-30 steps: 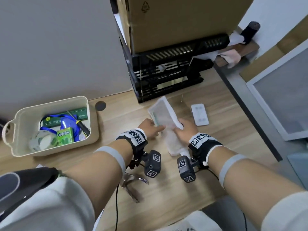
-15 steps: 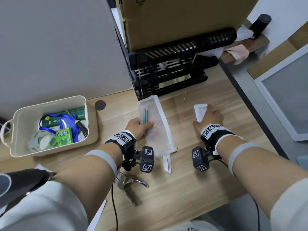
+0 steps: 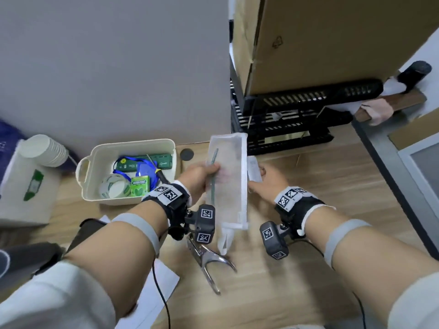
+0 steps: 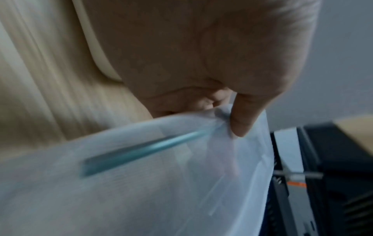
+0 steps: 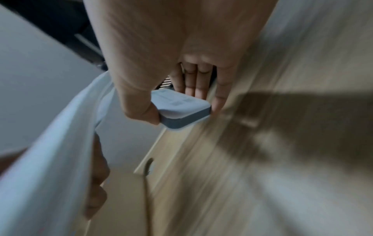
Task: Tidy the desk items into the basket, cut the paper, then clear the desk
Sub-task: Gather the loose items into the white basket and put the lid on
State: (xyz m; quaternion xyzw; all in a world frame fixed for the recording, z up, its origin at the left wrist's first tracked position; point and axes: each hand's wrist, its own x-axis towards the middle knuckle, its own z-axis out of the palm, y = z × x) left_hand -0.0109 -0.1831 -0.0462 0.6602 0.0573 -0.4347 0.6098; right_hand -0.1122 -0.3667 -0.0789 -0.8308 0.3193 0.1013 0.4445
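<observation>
My left hand [image 3: 202, 175] pinches a white mesh pouch [image 3: 228, 181] by its left edge and holds it above the desk; a teal pen [image 4: 145, 150] shows through the mesh. My right hand [image 3: 266, 180] grips a small white remote [image 3: 254, 168] just right of the pouch, with the thumb and fingers [image 5: 198, 83] around the flat white remote [image 5: 181, 110]. The cream basket [image 3: 95, 198] sits at the left and holds tape, a green box, a blue lanyard and a green case. Metal scissors [image 3: 209, 262] lie on the desk below the pouch.
A black rack [image 3: 297, 119] carrying a cardboard box [image 3: 320, 43] stands behind the hands. White paper sheets [image 3: 152, 300] lie at the desk's near edge. A stack of paper cups [image 3: 45, 150] and a white bag are at the far left. The desk edge runs down the right.
The right hand picked the remote up off the desk and brought it left beside the pouch. The left hand lifted the pouch and moved it toward the basket. The camera view swung left.
</observation>
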